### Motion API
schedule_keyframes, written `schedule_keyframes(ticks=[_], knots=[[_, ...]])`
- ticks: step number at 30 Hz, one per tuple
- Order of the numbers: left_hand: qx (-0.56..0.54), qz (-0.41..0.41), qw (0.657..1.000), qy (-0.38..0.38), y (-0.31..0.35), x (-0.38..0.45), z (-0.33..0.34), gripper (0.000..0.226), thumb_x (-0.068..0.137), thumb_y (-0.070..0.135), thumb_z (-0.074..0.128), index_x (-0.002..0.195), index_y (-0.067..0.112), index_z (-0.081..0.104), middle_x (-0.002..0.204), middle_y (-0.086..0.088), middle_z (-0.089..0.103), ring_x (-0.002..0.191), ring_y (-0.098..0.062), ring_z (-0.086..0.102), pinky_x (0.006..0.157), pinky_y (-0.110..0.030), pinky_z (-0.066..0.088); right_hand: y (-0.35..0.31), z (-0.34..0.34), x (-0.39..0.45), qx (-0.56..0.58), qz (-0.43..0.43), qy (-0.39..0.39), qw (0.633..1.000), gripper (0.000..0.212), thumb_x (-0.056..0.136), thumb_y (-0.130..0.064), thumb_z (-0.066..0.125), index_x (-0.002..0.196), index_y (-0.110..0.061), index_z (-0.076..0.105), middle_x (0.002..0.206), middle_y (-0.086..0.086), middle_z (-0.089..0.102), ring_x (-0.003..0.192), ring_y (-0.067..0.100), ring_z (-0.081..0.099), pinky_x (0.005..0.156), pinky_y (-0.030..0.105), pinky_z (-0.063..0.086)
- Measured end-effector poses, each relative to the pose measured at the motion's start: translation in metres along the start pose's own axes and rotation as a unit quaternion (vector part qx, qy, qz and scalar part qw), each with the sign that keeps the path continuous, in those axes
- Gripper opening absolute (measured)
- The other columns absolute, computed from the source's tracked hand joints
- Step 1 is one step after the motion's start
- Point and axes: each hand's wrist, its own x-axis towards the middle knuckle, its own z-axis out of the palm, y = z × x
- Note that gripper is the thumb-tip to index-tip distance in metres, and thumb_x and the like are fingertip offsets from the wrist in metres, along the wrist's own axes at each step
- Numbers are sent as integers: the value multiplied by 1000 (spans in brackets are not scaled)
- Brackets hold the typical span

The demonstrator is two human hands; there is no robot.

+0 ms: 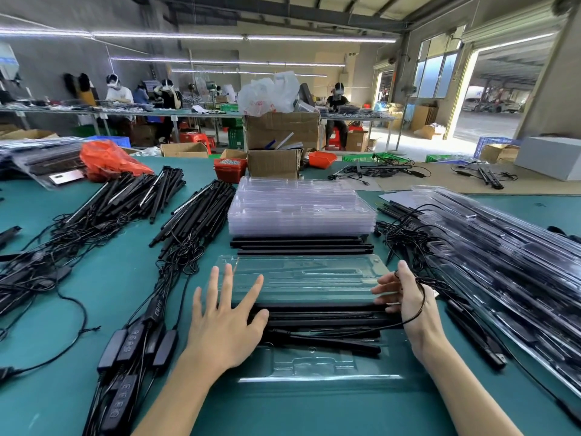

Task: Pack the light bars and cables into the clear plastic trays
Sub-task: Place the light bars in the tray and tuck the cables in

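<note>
An open clear plastic tray (301,275) lies in front of me on the green table, its near half (314,366) towards me. Several black light bars (323,316) lie across its middle. My left hand (223,322) is spread flat, fingers straight, with the thumb touching the left ends of the bars. My right hand (408,303) is at the right ends of the bars, and a thin black cable (419,297) loops over it. A stack of empty clear trays (298,209) stands behind, with more black bars (301,245) lying in front of it.
Piles of black bars with cables (176,221) and controller boxes (132,347) lie to the left. Packed trays (503,262) are stacked at the right. Cardboard boxes (276,146) and a red bin (229,168) stand behind. People work at far benches.
</note>
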Motion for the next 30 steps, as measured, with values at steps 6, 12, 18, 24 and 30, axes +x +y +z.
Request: schedule_keyframes(ticks=[6,12,18,24,30], knots=[[-39,-48,998,-34,6,5,-4,53,102,58,8,147,56,-20,151,-3,-45,131,-20,-52,115,-54,-22,2,0,1,2,1,-2,1000,57,104,-49,39,85,-3,68,79,11,75,63,18,66,64,33,46],[-36,-59,995,-66,9,8,-8,52,101,63,7,145,60,-19,148,-3,-49,129,-26,-55,112,-56,-25,3,0,1,-2,-1,-1,1000,54,104,-47,41,83,-5,68,77,9,75,63,18,67,66,35,46],[-34,-40,998,-22,6,6,0,52,100,62,5,146,59,-21,156,-2,-39,133,-22,-50,114,-56,-22,4,0,2,5,-4,3,1000,55,104,-47,41,83,-4,68,77,9,75,61,15,66,64,33,46],[-238,-56,967,66,1,1,-6,59,101,42,37,154,54,11,167,-2,-12,149,-17,-27,122,-46,-8,4,-1,0,17,-5,5,1000,54,104,-48,41,82,-6,68,77,12,74,58,15,62,62,32,45],[-204,-62,976,53,-1,9,-9,64,100,29,37,156,41,11,166,-4,-14,149,-19,-26,123,-47,-5,3,-1,-2,18,-7,0,1000,53,104,-47,42,80,-6,67,77,12,73,57,13,61,61,29,45]])
